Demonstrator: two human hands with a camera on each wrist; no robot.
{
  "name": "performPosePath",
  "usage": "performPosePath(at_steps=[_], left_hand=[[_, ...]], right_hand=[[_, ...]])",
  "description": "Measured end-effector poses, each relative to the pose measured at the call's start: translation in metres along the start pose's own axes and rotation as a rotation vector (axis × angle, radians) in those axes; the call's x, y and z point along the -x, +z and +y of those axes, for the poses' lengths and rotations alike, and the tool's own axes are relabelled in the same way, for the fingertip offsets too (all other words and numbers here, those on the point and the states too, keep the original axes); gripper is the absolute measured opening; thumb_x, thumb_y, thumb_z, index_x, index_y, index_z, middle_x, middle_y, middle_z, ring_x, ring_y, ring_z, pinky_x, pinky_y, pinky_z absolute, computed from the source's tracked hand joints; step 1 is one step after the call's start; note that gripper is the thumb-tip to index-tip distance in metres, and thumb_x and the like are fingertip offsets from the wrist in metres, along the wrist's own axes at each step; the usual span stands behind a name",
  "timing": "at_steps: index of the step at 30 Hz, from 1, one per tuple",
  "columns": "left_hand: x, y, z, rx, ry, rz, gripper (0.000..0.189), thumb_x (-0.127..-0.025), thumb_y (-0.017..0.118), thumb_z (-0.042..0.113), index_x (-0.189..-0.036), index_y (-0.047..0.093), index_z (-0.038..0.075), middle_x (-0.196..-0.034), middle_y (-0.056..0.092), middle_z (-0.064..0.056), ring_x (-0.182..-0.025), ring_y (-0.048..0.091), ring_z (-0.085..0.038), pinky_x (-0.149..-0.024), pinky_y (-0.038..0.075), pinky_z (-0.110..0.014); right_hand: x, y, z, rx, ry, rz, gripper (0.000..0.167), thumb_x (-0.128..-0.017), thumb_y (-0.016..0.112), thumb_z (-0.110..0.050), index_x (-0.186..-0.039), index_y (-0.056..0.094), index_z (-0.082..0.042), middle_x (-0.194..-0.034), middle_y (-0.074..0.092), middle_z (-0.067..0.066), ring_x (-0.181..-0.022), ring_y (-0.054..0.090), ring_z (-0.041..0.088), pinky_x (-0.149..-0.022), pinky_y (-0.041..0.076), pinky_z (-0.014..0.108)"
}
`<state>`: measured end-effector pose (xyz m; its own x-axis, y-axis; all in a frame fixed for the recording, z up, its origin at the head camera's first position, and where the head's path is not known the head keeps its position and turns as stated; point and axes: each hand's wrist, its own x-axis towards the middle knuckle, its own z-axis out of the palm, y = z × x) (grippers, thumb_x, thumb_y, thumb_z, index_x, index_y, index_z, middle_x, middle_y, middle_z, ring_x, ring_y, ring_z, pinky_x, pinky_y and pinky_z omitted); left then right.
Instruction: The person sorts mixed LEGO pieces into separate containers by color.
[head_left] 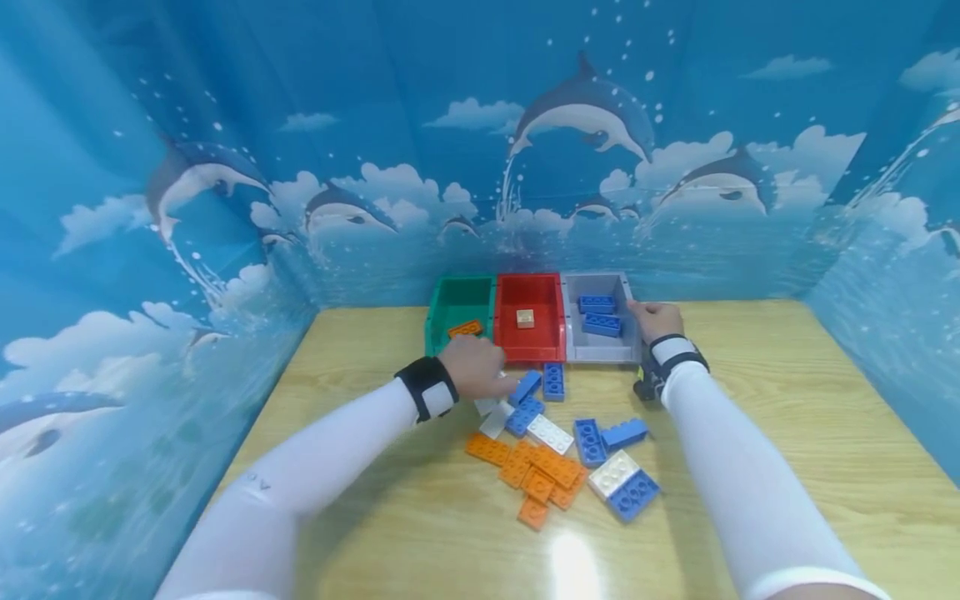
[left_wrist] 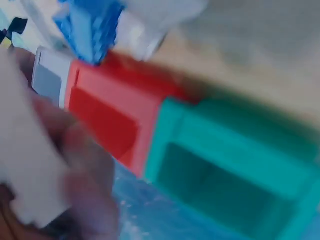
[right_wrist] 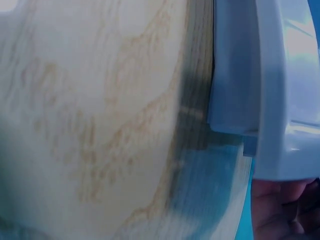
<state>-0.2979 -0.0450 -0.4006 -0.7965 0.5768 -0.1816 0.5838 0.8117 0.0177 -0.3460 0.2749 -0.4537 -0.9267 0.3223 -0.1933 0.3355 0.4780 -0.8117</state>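
My left hand (head_left: 474, 367) is over the front of the green bin (head_left: 433, 333) and red bin (head_left: 527, 355). In the left wrist view its fingers (left_wrist: 92, 185) pinch a white toy brick (left_wrist: 27, 135), blurred. An orange brick (head_left: 465, 328) lies in the green bin and a cream brick (head_left: 525, 318) in the red one. At the right side wall of the grey bin (head_left: 603, 353), my right hand (head_left: 656, 319) grips the rim; its curled fingers (right_wrist: 270, 212) show beside the wall in the right wrist view. Two blue bricks (head_left: 602, 324) lie inside that bin.
Loose blue bricks (head_left: 590, 442), white bricks (head_left: 550, 434) and a pile of orange bricks (head_left: 555, 467) lie on the wooden table (head_left: 360, 517) before the bins. Behind the bins stands a blue dolphin-print curtain (head_left: 420, 217).
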Motion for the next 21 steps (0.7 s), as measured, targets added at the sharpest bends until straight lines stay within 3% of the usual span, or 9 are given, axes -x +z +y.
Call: performPosePath(at_steps=[4,7,10,13,14,16,19,21], left_hand=[[-0.033,-0.013,0.018,-0.063,-0.013,0.064,0.045,-0.095,0.051,0.051,-0.063,0.056,0.019,-0.052,0.048,0.003,-0.050,0.051,-0.015,-0.055,0.040,-0.025],[-0.062,-0.015,0.024,-0.113,0.002,0.127,0.036,-0.097,0.049,0.046,-0.077,0.061,0.019,-0.060,0.056,0.002,-0.057,0.055,-0.015,-0.059,0.044,-0.026],[-0.088,-0.011,0.026,-0.262,0.017,0.116,0.021,-0.095,0.062,0.038,-0.101,0.061,0.018,-0.083,0.066,0.001,-0.077,0.061,-0.016,-0.076,0.054,-0.030],[-0.108,-0.004,0.024,-0.326,-0.020,0.068,0.040,-0.089,0.072,0.035,-0.121,0.058,0.016,-0.109,0.069,-0.001,-0.096,0.061,-0.018,-0.093,0.054,-0.041],[-0.113,0.000,0.023,-0.322,-0.032,0.047,0.045,-0.088,0.074,0.035,-0.125,0.057,0.016,-0.115,0.068,-0.002,-0.100,0.061,-0.019,-0.097,0.052,-0.044],[-0.124,0.008,0.021,-0.227,-0.074,0.045,0.038,-0.092,0.069,0.036,-0.124,0.060,0.016,-0.115,0.070,-0.001,-0.100,0.062,-0.018,-0.097,0.052,-0.043],[-0.136,0.020,0.018,-0.094,-0.107,0.055,0.027,-0.096,0.064,0.037,-0.115,0.065,0.018,-0.100,0.073,0.002,-0.090,0.064,-0.015,-0.091,0.054,-0.040],[-0.134,0.023,0.018,-0.044,-0.110,0.079,0.021,-0.096,0.064,0.035,-0.109,0.067,0.018,-0.087,0.071,0.004,-0.083,0.062,-0.013,-0.089,0.055,-0.038]], right_hand=[[-0.001,0.001,0.000,-0.010,0.005,-0.008,0.067,-0.101,0.043,-0.051,-0.143,0.046,0.001,-0.148,0.046,0.022,-0.136,0.044,0.039,-0.110,0.039,0.050],[-0.003,0.003,0.001,0.014,-0.011,-0.009,0.066,-0.101,0.043,-0.051,-0.142,0.048,0.000,-0.147,0.047,0.022,-0.135,0.045,0.039,-0.109,0.040,0.050],[-0.003,0.004,0.000,0.028,-0.032,0.003,0.065,-0.101,0.043,-0.050,-0.140,0.050,0.001,-0.145,0.048,0.023,-0.134,0.046,0.039,-0.109,0.040,0.050],[-0.003,0.004,0.000,0.027,-0.038,0.004,0.064,-0.102,0.043,-0.049,-0.139,0.051,0.002,-0.144,0.049,0.024,-0.134,0.046,0.040,-0.108,0.040,0.050],[-0.003,0.004,0.001,0.026,-0.034,0.003,0.064,-0.102,0.043,-0.049,-0.139,0.051,0.002,-0.144,0.049,0.023,-0.134,0.046,0.039,-0.108,0.041,0.050],[-0.003,0.003,0.001,0.024,-0.017,-0.004,0.064,-0.102,0.043,-0.050,-0.140,0.051,0.001,-0.145,0.049,0.022,-0.135,0.046,0.039,-0.109,0.040,0.050],[-0.004,0.002,0.001,0.021,0.004,-0.005,0.064,-0.102,0.042,-0.051,-0.141,0.050,0.000,-0.146,0.048,0.021,-0.136,0.045,0.038,-0.109,0.040,0.050],[-0.004,0.000,0.002,0.019,0.012,-0.005,0.064,-0.102,0.042,-0.051,-0.142,0.049,-0.001,-0.147,0.048,0.021,-0.136,0.045,0.038,-0.110,0.039,0.050]])
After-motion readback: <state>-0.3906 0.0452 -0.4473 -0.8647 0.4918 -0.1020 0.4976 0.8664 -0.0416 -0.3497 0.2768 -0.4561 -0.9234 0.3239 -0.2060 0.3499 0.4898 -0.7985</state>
